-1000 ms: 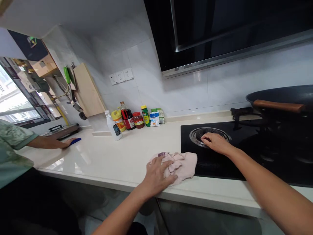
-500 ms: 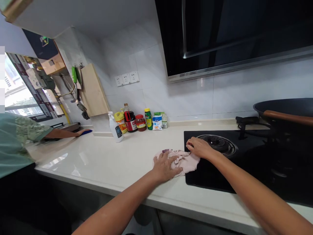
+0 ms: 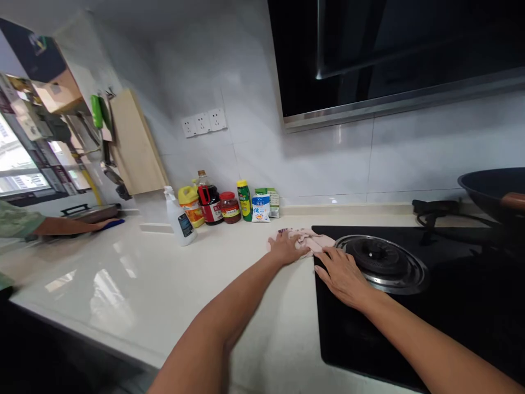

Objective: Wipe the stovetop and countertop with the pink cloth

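While the left hand [image 3: 286,249] lies palm-down on the crumpled pink cloth [image 3: 308,237], its fingers are spread apart, the thumb pointing toward three o'clock; they rest over the fabric rather than clamp it. The cloth sits at about two o'clock from that hand, partly on the white counter [image 3: 164,295] and partly over the ten o'clock corner of the black cooktop [image 3: 369,334].

At four o'clock from the left hand, the right hand [image 3: 341,275] is over the cooktop's edge, its fingers loosely bent and slightly apart, with nothing held in them. Its fingertips reach the cloth's near edge, though whether they touch it I cannot tell. The round burner [image 3: 371,254] is just beside this hand, toward two to three o'clock, and the wok [image 3: 490,191] is farther off at two.

From the left hand, the seasoning packet [image 3: 261,209] stands at eleven o'clock, and the spray bottle [image 3: 179,218] between nine and ten.
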`<action>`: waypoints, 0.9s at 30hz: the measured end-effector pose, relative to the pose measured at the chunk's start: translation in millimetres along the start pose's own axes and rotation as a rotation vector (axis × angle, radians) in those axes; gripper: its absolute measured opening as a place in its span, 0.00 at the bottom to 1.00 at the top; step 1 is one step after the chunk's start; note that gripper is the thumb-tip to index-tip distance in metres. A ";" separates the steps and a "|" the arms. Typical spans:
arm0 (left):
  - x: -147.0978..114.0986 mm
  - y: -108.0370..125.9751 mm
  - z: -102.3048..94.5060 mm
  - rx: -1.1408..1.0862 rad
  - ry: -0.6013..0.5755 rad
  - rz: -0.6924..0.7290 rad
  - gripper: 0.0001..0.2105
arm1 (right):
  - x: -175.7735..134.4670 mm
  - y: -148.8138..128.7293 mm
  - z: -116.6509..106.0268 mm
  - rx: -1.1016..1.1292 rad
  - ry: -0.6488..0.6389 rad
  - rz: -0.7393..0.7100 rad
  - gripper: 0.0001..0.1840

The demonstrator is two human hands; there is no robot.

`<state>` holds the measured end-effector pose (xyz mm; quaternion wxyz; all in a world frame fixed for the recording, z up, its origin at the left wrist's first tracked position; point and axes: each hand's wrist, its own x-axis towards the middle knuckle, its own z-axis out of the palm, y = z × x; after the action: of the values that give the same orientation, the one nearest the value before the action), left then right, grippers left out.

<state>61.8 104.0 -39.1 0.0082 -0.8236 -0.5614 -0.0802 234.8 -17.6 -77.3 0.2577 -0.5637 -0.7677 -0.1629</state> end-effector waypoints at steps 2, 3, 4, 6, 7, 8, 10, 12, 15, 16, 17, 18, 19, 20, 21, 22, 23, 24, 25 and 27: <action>23.7 -2.9 4.5 -0.011 0.009 -0.033 0.37 | -0.9 1.1 -1.0 -0.013 -0.018 -0.020 0.21; 34.4 -5.3 6.1 -0.016 0.012 -0.050 0.37 | -1.3 1.3 -2.3 -0.017 -0.043 -0.020 0.21; 43.9 -8.6 7.1 -0.021 0.013 -0.067 0.37 | -1.5 1.4 -3.8 -0.021 -0.072 -0.013 0.21; 59.2 -17.8 6.8 -0.031 0.013 -0.099 0.37 | -1.6 0.8 -7.7 -0.034 -0.123 0.006 0.20; 64.5 -23.7 5.6 -0.035 0.010 -0.116 0.37 | -1.5 0.3 -9.8 -0.041 -0.141 0.008 0.20; 68.2 -30.3 3.8 -0.037 0.007 -0.134 0.38 | -1.2 -0.3 -12.0 -0.048 -0.154 0.002 0.20; 70.3 -44.3 -1.0 -0.036 0.002 -0.173 0.38 | -0.4 -1.6 -16.1 -0.057 -0.176 -0.008 0.20; 65.4 -56.8 -6.5 -0.025 0.003 -0.212 0.38 | 0.5 -2.8 -19.1 -0.058 -0.189 -0.008 0.20; 45.8 -66.1 -13.7 0.001 0.012 -0.243 0.37 | 1.5 -3.8 -20.7 -0.045 -0.195 -0.001 0.20; 36.3 -65.8 -15.4 0.010 0.013 -0.242 0.37 | 1.8 -4.1 -20.5 -0.040 -0.193 0.003 0.20; 25.5 -63.7 -16.6 0.018 0.013 -0.235 0.36 | 2.1 -4.3 -19.9 -0.036 -0.186 0.011 0.20; 13.5 -59.9 -17.3 0.025 0.011 -0.221 0.36 | 2.6 -4.5 -19.2 -0.032 -0.171 0.021 0.20; 0.5 -54.6 -17.5 0.031 0.008 -0.201 0.35 | 3.2 -4.6 -18.4 -0.028 -0.148 0.030 0.20; -13.3 -48.1 -17.2 0.036 0.005 -0.177 0.35 | 4.0 -4.6 -17.6 -0.021 -0.120 0.041 0.21; -27.7 -40.8 -16.5 0.040 0.005 -0.148 0.35 | 4.9 -4.4 -16.9 -0.010 -0.089 0.053 0.22; -42.6 -33.1 -15.6 0.042 0.005 -0.117 0.34 | 5.9 -4.1 -16.5 0.007 -0.059 0.067 0.22; -57.9 -25.6 -14.6 0.041 0.005 -0.083 0.34 | 6.7 -3.6 -16.4 0.032 -0.034 0.088 0.23; -73.4 -18.7 -13.8 0.033 0.011 -0.042 0.34 | 7.1 -2.8 -16.6 0.061 -0.018 0.119 0.23; -89.1 -12.8 -13.4 0.020 0.017 0.006 0.33 | 7.0 -1.9 -17.0 0.091 -0.012 0.157 0.24; -121.0 -5.7 -14.5 -0.001 0.034 0.098 0.32 | 4.7 -0.3 -18.2 0.139 -0.035 0.230 0.25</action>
<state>11.6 -7.2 -42.3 0.0210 -0.8487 -0.5200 -0.0940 237.3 -23.9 -59.8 0.2997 -0.6316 -0.7117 -0.0688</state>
